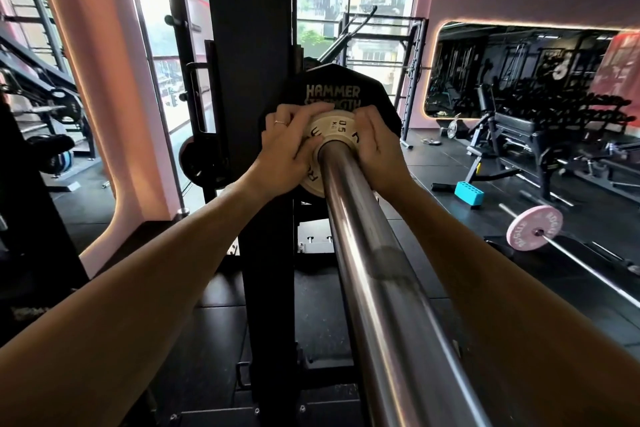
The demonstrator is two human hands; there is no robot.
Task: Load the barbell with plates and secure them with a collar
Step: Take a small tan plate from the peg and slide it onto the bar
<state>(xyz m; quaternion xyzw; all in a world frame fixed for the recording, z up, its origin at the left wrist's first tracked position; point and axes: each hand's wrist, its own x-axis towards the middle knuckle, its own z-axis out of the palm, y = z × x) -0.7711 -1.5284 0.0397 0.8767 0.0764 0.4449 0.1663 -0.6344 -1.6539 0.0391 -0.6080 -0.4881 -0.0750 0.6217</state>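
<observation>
Both my arms were stretched forward along the barbell sleeve (360,253), which ran away from me, bright steel, toward the rack upright (252,80). A small white plate (330,130) marked 0.5 kg sat on the sleeve, flat against the face of a larger black plate (332,90) printed HAMMER STRENGTH. My left hand (291,152) held the white plate's left edge: fingers curled over the rim, thumb lying on its face near the sleeve; a ring showed on one finger. My right hand (375,149) held the right edge in the same way, fingers bent over the top rim and pressed close together, palm against the plate's side. The two hands gripped the plate from opposite sides with the sleeve passing between them. Whether the white plate was fully seated against the black one I could not tell, the contact being hidden behind my fingers. To the right, on the dark floor, lay a second bar carrying a pink plate (535,227), with a turquoise block (468,194) near it, weight benches (512,135) beyond, and a wall mirror (519,69) behind those.
</observation>
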